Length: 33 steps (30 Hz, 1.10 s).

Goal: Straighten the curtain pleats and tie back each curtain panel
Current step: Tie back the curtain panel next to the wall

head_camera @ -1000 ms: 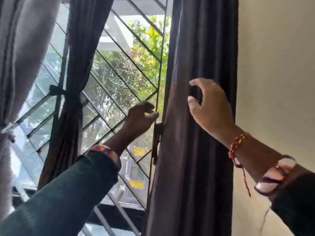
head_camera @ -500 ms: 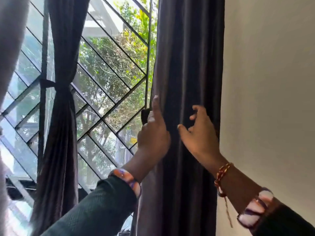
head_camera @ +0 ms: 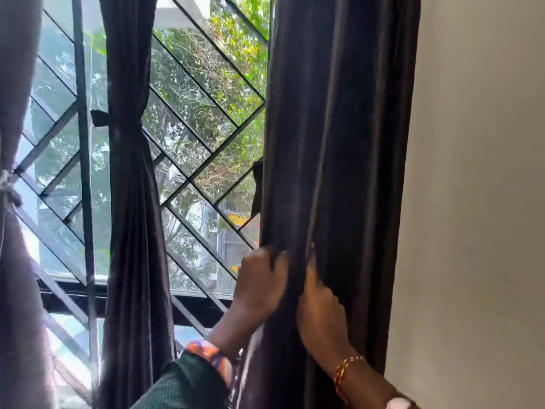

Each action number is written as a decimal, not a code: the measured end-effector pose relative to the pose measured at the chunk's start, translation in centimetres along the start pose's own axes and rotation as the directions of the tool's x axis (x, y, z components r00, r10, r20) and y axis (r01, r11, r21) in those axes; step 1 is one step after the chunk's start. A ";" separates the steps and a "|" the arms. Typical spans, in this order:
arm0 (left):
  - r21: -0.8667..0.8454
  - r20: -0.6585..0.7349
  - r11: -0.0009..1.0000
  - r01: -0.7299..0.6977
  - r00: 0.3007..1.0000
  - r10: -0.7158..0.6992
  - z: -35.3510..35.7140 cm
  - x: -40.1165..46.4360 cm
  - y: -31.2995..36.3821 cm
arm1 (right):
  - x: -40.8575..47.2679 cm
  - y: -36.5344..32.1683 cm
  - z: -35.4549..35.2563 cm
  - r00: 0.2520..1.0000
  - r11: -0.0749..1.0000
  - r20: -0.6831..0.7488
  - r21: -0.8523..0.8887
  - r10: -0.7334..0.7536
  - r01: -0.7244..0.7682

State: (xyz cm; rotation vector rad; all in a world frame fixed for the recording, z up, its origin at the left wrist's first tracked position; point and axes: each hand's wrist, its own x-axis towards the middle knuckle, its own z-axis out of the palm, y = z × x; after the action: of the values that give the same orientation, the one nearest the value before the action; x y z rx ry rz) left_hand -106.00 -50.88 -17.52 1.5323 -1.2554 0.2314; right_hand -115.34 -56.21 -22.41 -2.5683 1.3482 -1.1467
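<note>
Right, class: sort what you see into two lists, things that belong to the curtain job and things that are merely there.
Job:
right curtain
left hand
right hand
tie strap
middle curtain, already tied

Merely there:
window grille
wall
bracelet

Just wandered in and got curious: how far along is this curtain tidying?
Roughly midway, it seems. Done: the middle curtain is cinched by a tie, and the far-left curtain looks knotted too. In hand: the left hand and right hand grip folds of the right curtain. Left: that panel hangs loose, its tie strap dangling unused.
</note>
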 end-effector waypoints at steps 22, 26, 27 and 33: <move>0.096 -0.032 0.986 -0.133 0.990 0.136 -4.7 -2.8 -0.8 | -2.5 -3.0 -4.3 0.986 0.960 -0.091 0.259 0.138 -0.110; -0.081 0.019 0.989 -0.127 0.991 0.129 -4.1 -4.1 1.3 | -5.6 -6.2 -2.2 0.997 0.958 0.035 0.276 0.069 -0.076; -0.089 0.012 0.990 -0.105 0.994 0.107 -4.1 -4.2 1.4 | -6.3 -6.6 -2.1 0.995 0.948 0.051 0.303 0.084 -0.096; 0.097 -0.071 0.993 -0.060 0.995 0.067 -6.6 -3.6 -0.1 | -8.0 -4.4 -3.1 0.964 0.930 0.121 0.314 -0.237 0.189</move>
State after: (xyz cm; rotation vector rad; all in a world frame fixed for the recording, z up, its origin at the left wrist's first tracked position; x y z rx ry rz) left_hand -104.48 -43.55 -17.57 1.5513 -1.2506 0.3908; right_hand -116.99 -46.70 -23.44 -2.5584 0.8045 -1.0520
